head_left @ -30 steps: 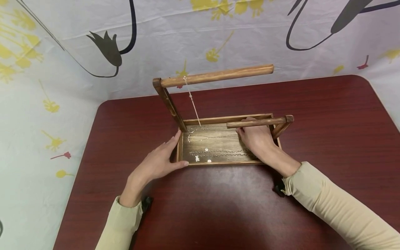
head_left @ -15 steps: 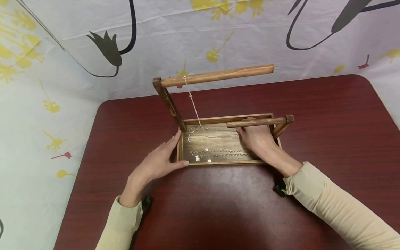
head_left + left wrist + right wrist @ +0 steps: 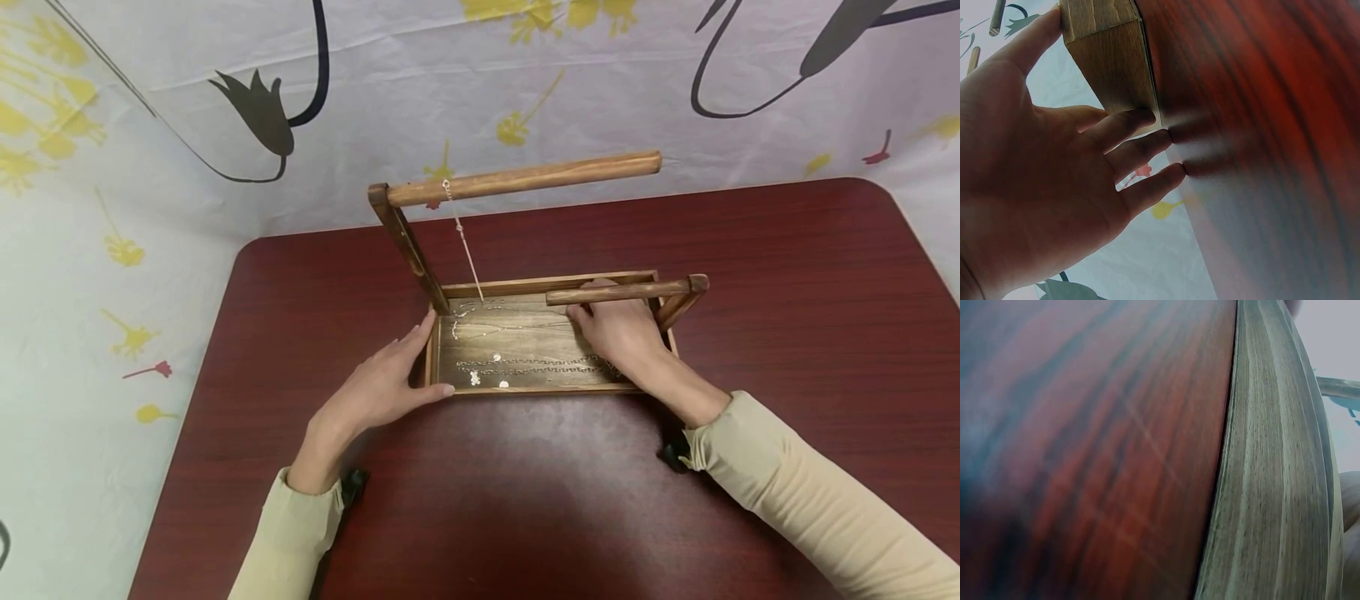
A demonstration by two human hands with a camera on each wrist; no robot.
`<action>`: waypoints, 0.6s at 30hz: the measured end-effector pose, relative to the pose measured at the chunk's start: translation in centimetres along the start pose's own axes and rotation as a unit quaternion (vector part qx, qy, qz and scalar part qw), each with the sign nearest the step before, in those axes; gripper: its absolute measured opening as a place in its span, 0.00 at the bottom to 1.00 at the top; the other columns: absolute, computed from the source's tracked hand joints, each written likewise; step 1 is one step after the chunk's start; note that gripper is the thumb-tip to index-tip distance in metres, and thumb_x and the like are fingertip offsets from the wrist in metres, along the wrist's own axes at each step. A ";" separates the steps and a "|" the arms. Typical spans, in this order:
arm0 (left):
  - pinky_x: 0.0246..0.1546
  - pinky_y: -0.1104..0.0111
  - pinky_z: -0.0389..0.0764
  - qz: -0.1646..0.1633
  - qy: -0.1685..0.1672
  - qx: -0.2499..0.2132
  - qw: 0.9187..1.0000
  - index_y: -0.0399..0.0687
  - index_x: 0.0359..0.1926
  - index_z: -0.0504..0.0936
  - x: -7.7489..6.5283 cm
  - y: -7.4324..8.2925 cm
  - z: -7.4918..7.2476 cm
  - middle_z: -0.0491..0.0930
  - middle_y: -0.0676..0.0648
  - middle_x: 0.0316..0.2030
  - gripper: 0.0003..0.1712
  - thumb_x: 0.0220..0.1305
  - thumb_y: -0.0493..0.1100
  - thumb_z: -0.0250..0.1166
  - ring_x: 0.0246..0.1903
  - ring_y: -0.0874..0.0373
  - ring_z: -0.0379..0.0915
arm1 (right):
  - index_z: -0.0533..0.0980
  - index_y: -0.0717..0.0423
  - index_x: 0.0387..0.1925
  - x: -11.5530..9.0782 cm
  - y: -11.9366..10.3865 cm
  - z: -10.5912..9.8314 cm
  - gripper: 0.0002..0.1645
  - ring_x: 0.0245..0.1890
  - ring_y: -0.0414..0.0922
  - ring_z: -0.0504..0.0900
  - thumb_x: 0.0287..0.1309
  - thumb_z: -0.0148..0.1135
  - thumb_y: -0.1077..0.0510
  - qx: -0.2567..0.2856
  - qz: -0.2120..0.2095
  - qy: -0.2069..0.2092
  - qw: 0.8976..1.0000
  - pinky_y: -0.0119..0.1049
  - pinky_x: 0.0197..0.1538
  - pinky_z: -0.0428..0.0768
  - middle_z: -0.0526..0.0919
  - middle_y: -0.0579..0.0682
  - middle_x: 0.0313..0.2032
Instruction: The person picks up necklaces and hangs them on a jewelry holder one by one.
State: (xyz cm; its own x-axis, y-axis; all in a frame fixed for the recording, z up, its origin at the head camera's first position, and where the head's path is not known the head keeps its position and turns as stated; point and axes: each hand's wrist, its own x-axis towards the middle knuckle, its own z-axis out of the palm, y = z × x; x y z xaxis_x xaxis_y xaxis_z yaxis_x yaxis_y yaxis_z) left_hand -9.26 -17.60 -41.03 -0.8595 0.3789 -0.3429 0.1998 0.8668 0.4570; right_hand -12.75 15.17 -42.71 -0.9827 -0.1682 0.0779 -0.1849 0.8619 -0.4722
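A shallow wooden jewelry tray (image 3: 555, 391) stands on the table, with a tall bar (image 3: 525, 179) at its left and a lower bar (image 3: 622, 293) at its right. My left hand (image 3: 378, 385) spans the tray's front left corner, thumb on the front rim; in the left wrist view its fingers stretch along the wooden wall (image 3: 1113, 69). My right hand (image 3: 624, 335) reaches down inside the right part, below the lower bar. Its fingertips are hidden, so I cannot tell what they hold. A thin necklace (image 3: 510, 329) runs across the tray floor toward its thumb.
A fine chain (image 3: 467, 250) hangs from the tall bar into the tray. Along the front lie a chunkier chain (image 3: 543, 362) and several small shiny pieces, including a cluster (image 3: 475, 378). Beneath is a dark red table (image 3: 480, 500), with a patterned cloth (image 3: 390, 83) behind.
The head view has shifted very slightly. Both hands keep their places, and the tray and jewelry have not visibly moved.
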 end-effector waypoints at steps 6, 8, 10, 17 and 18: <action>0.68 0.48 0.62 -0.001 -0.001 0.002 1.000 0.69 0.79 0.33 0.0 0.0 0.0 0.48 0.47 0.77 0.62 0.58 0.72 0.64 0.73 0.45 0.51 | 0.78 0.61 0.34 0.1 0.1 0.0 0.09 0.41 0.63 0.81 0.66 0.63 0.57 0.011 0.009 -0.004 1.000 0.59 0.45 0.76 0.80 0.61 0.36; 0.68 0.48 0.62 -0.001 0.000 0.002 1.000 0.70 0.78 0.33 0.0 0.0 0.0 0.48 0.47 0.77 0.62 0.58 0.72 0.64 0.73 0.45 0.52 | 0.78 0.59 0.34 0.2 0.2 0.0 0.09 0.40 0.61 0.81 0.66 0.63 0.57 0.013 0.010 -0.007 1.000 0.58 0.45 0.76 0.80 0.59 0.35; 0.68 0.49 0.62 -0.001 0.000 0.002 1.000 0.70 0.78 0.33 0.0 0.0 0.0 0.48 0.47 0.77 0.62 0.57 0.73 0.64 0.73 0.45 0.51 | 0.78 0.58 0.33 0.3 0.2 0.1 0.09 0.38 0.59 0.80 0.66 0.63 0.56 0.013 0.010 -0.010 1.000 0.57 0.44 0.76 0.79 0.57 0.32; 0.68 0.49 0.62 0.001 -0.001 -0.002 1.000 0.69 0.79 0.33 0.0 0.0 0.0 0.47 0.48 0.77 0.62 0.57 0.73 0.64 0.73 0.46 0.51 | 0.77 0.58 0.37 0.4 0.3 -0.2 0.10 0.38 0.58 0.79 0.68 0.60 0.54 0.041 0.023 -0.034 0.998 0.59 0.46 0.74 0.78 0.56 0.30; 0.68 0.49 0.62 0.001 -0.001 -0.002 1.000 0.69 0.79 0.33 0.0 0.0 0.0 0.47 0.48 0.77 0.62 0.57 0.73 0.64 0.73 0.46 0.51 | 0.77 0.58 0.37 0.5 0.3 -0.2 0.11 0.38 0.58 0.79 0.69 0.59 0.53 0.046 0.028 -0.041 0.998 0.59 0.45 0.74 0.78 0.56 0.30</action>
State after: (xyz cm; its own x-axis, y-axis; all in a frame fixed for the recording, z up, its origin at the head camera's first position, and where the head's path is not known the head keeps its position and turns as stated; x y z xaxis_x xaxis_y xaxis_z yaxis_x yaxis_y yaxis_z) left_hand -9.30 -17.60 -41.03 -0.8579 0.3819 -0.3438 0.1999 0.8644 0.4614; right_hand -13.27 15.42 -42.61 -0.9864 -0.1631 -0.0209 -0.1246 0.8246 -0.5519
